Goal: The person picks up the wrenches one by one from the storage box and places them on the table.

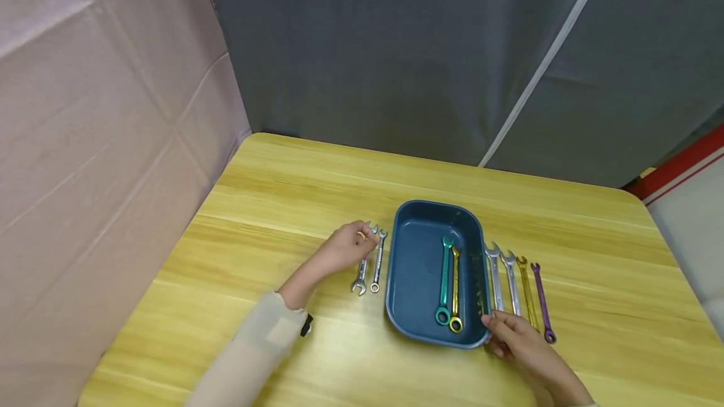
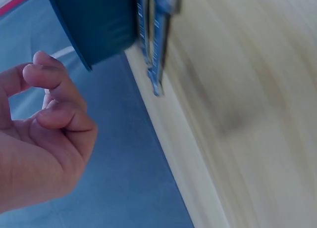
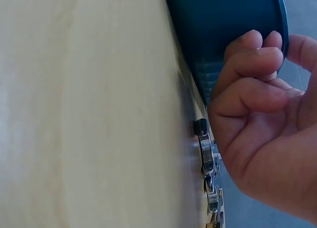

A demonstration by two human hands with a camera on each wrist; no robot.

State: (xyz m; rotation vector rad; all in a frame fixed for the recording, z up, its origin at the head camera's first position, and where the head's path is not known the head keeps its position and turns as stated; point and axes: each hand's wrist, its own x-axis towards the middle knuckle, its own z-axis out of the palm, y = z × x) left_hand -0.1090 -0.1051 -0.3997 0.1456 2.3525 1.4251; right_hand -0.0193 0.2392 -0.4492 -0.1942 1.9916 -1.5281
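Observation:
A blue plastic bin stands on the table, holding a green combination wrench and a gold one. My right hand pinches the bin's near right corner, thumb over the rim and fingers outside, as the right wrist view also shows. My left hand hovers left of the bin with its fingers loosely curled and nothing between them. It partly covers a silver open-end wrench. A silver combination wrench lies between that wrench and the bin.
Right of the bin lie two silver wrenches, a gold wrench and a purple wrench, roughly side by side. Under them is a wooden table. A grey curtain hangs behind, a pale cloth at left.

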